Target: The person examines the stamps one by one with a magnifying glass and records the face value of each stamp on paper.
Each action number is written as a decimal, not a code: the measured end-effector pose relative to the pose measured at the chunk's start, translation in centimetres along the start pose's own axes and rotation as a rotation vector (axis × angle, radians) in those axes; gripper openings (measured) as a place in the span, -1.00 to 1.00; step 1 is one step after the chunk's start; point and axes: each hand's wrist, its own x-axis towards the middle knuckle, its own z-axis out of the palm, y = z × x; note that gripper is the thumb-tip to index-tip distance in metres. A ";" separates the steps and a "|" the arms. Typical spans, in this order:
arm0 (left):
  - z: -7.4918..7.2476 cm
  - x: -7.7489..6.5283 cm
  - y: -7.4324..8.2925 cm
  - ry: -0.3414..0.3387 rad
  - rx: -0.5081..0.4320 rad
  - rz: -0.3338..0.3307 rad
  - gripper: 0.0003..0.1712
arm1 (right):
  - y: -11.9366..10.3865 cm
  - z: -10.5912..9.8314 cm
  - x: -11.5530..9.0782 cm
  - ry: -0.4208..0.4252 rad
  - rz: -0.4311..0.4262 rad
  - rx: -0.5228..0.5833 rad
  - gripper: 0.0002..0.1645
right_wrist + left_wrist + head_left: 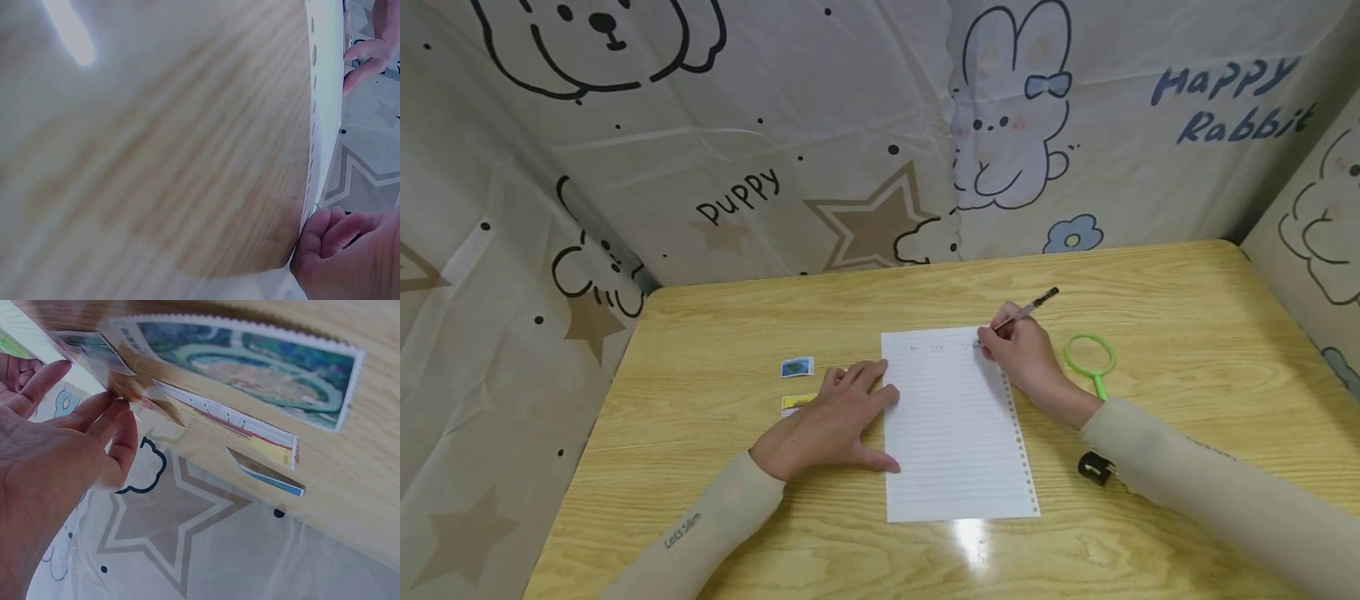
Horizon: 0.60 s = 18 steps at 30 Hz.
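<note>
A lined sheet of paper [955,433] with punched holes down its right edge lies on the table, with faint writing along its top line. My left hand [842,417] rests at the sheet's left edge, fingers spread and fingertips on the paper. Near the top right corner, my right hand [1022,350] pinches a pen [1037,300], its tip down at the top line. In the right wrist view, that hand [350,250] is curled at the paper's edge and mostly hides the pen. The left wrist view shows the left hand [62,437] with extended fingers beside several stamps.
Left of the paper lie a blue stamp [797,367] and a yellow one [796,403], partly behind the left hand. A green magnifying glass [1100,385] lies by the right wrist. A small black item [1095,468] shows beside the right sleeve. A printed cloth [865,125] hangs behind the table.
</note>
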 end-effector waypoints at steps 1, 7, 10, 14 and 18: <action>0.0 0.0 0.0 -0.002 0.001 -0.002 -0.05 | 0.0 0.0 0.0 -0.001 0.003 0.004 -0.80; 0.1 0.1 -0.1 -0.006 0.010 -0.004 -0.05 | 0.0 0.0 0.0 -0.001 0.050 0.051 -0.79; 0.1 0.1 -0.1 -0.005 0.001 -0.002 -0.06 | 0.0 -0.1 0.0 0.001 0.068 0.059 -0.78; 0.1 0.1 -0.1 -0.005 -0.003 0.000 -0.06 | -0.1 -0.1 0.0 0.007 0.076 0.069 -0.75; 0.0 0.0 0.0 -0.003 -0.003 0.003 -0.05 | -0.1 -0.1 -0.1 0.013 0.063 0.130 -0.73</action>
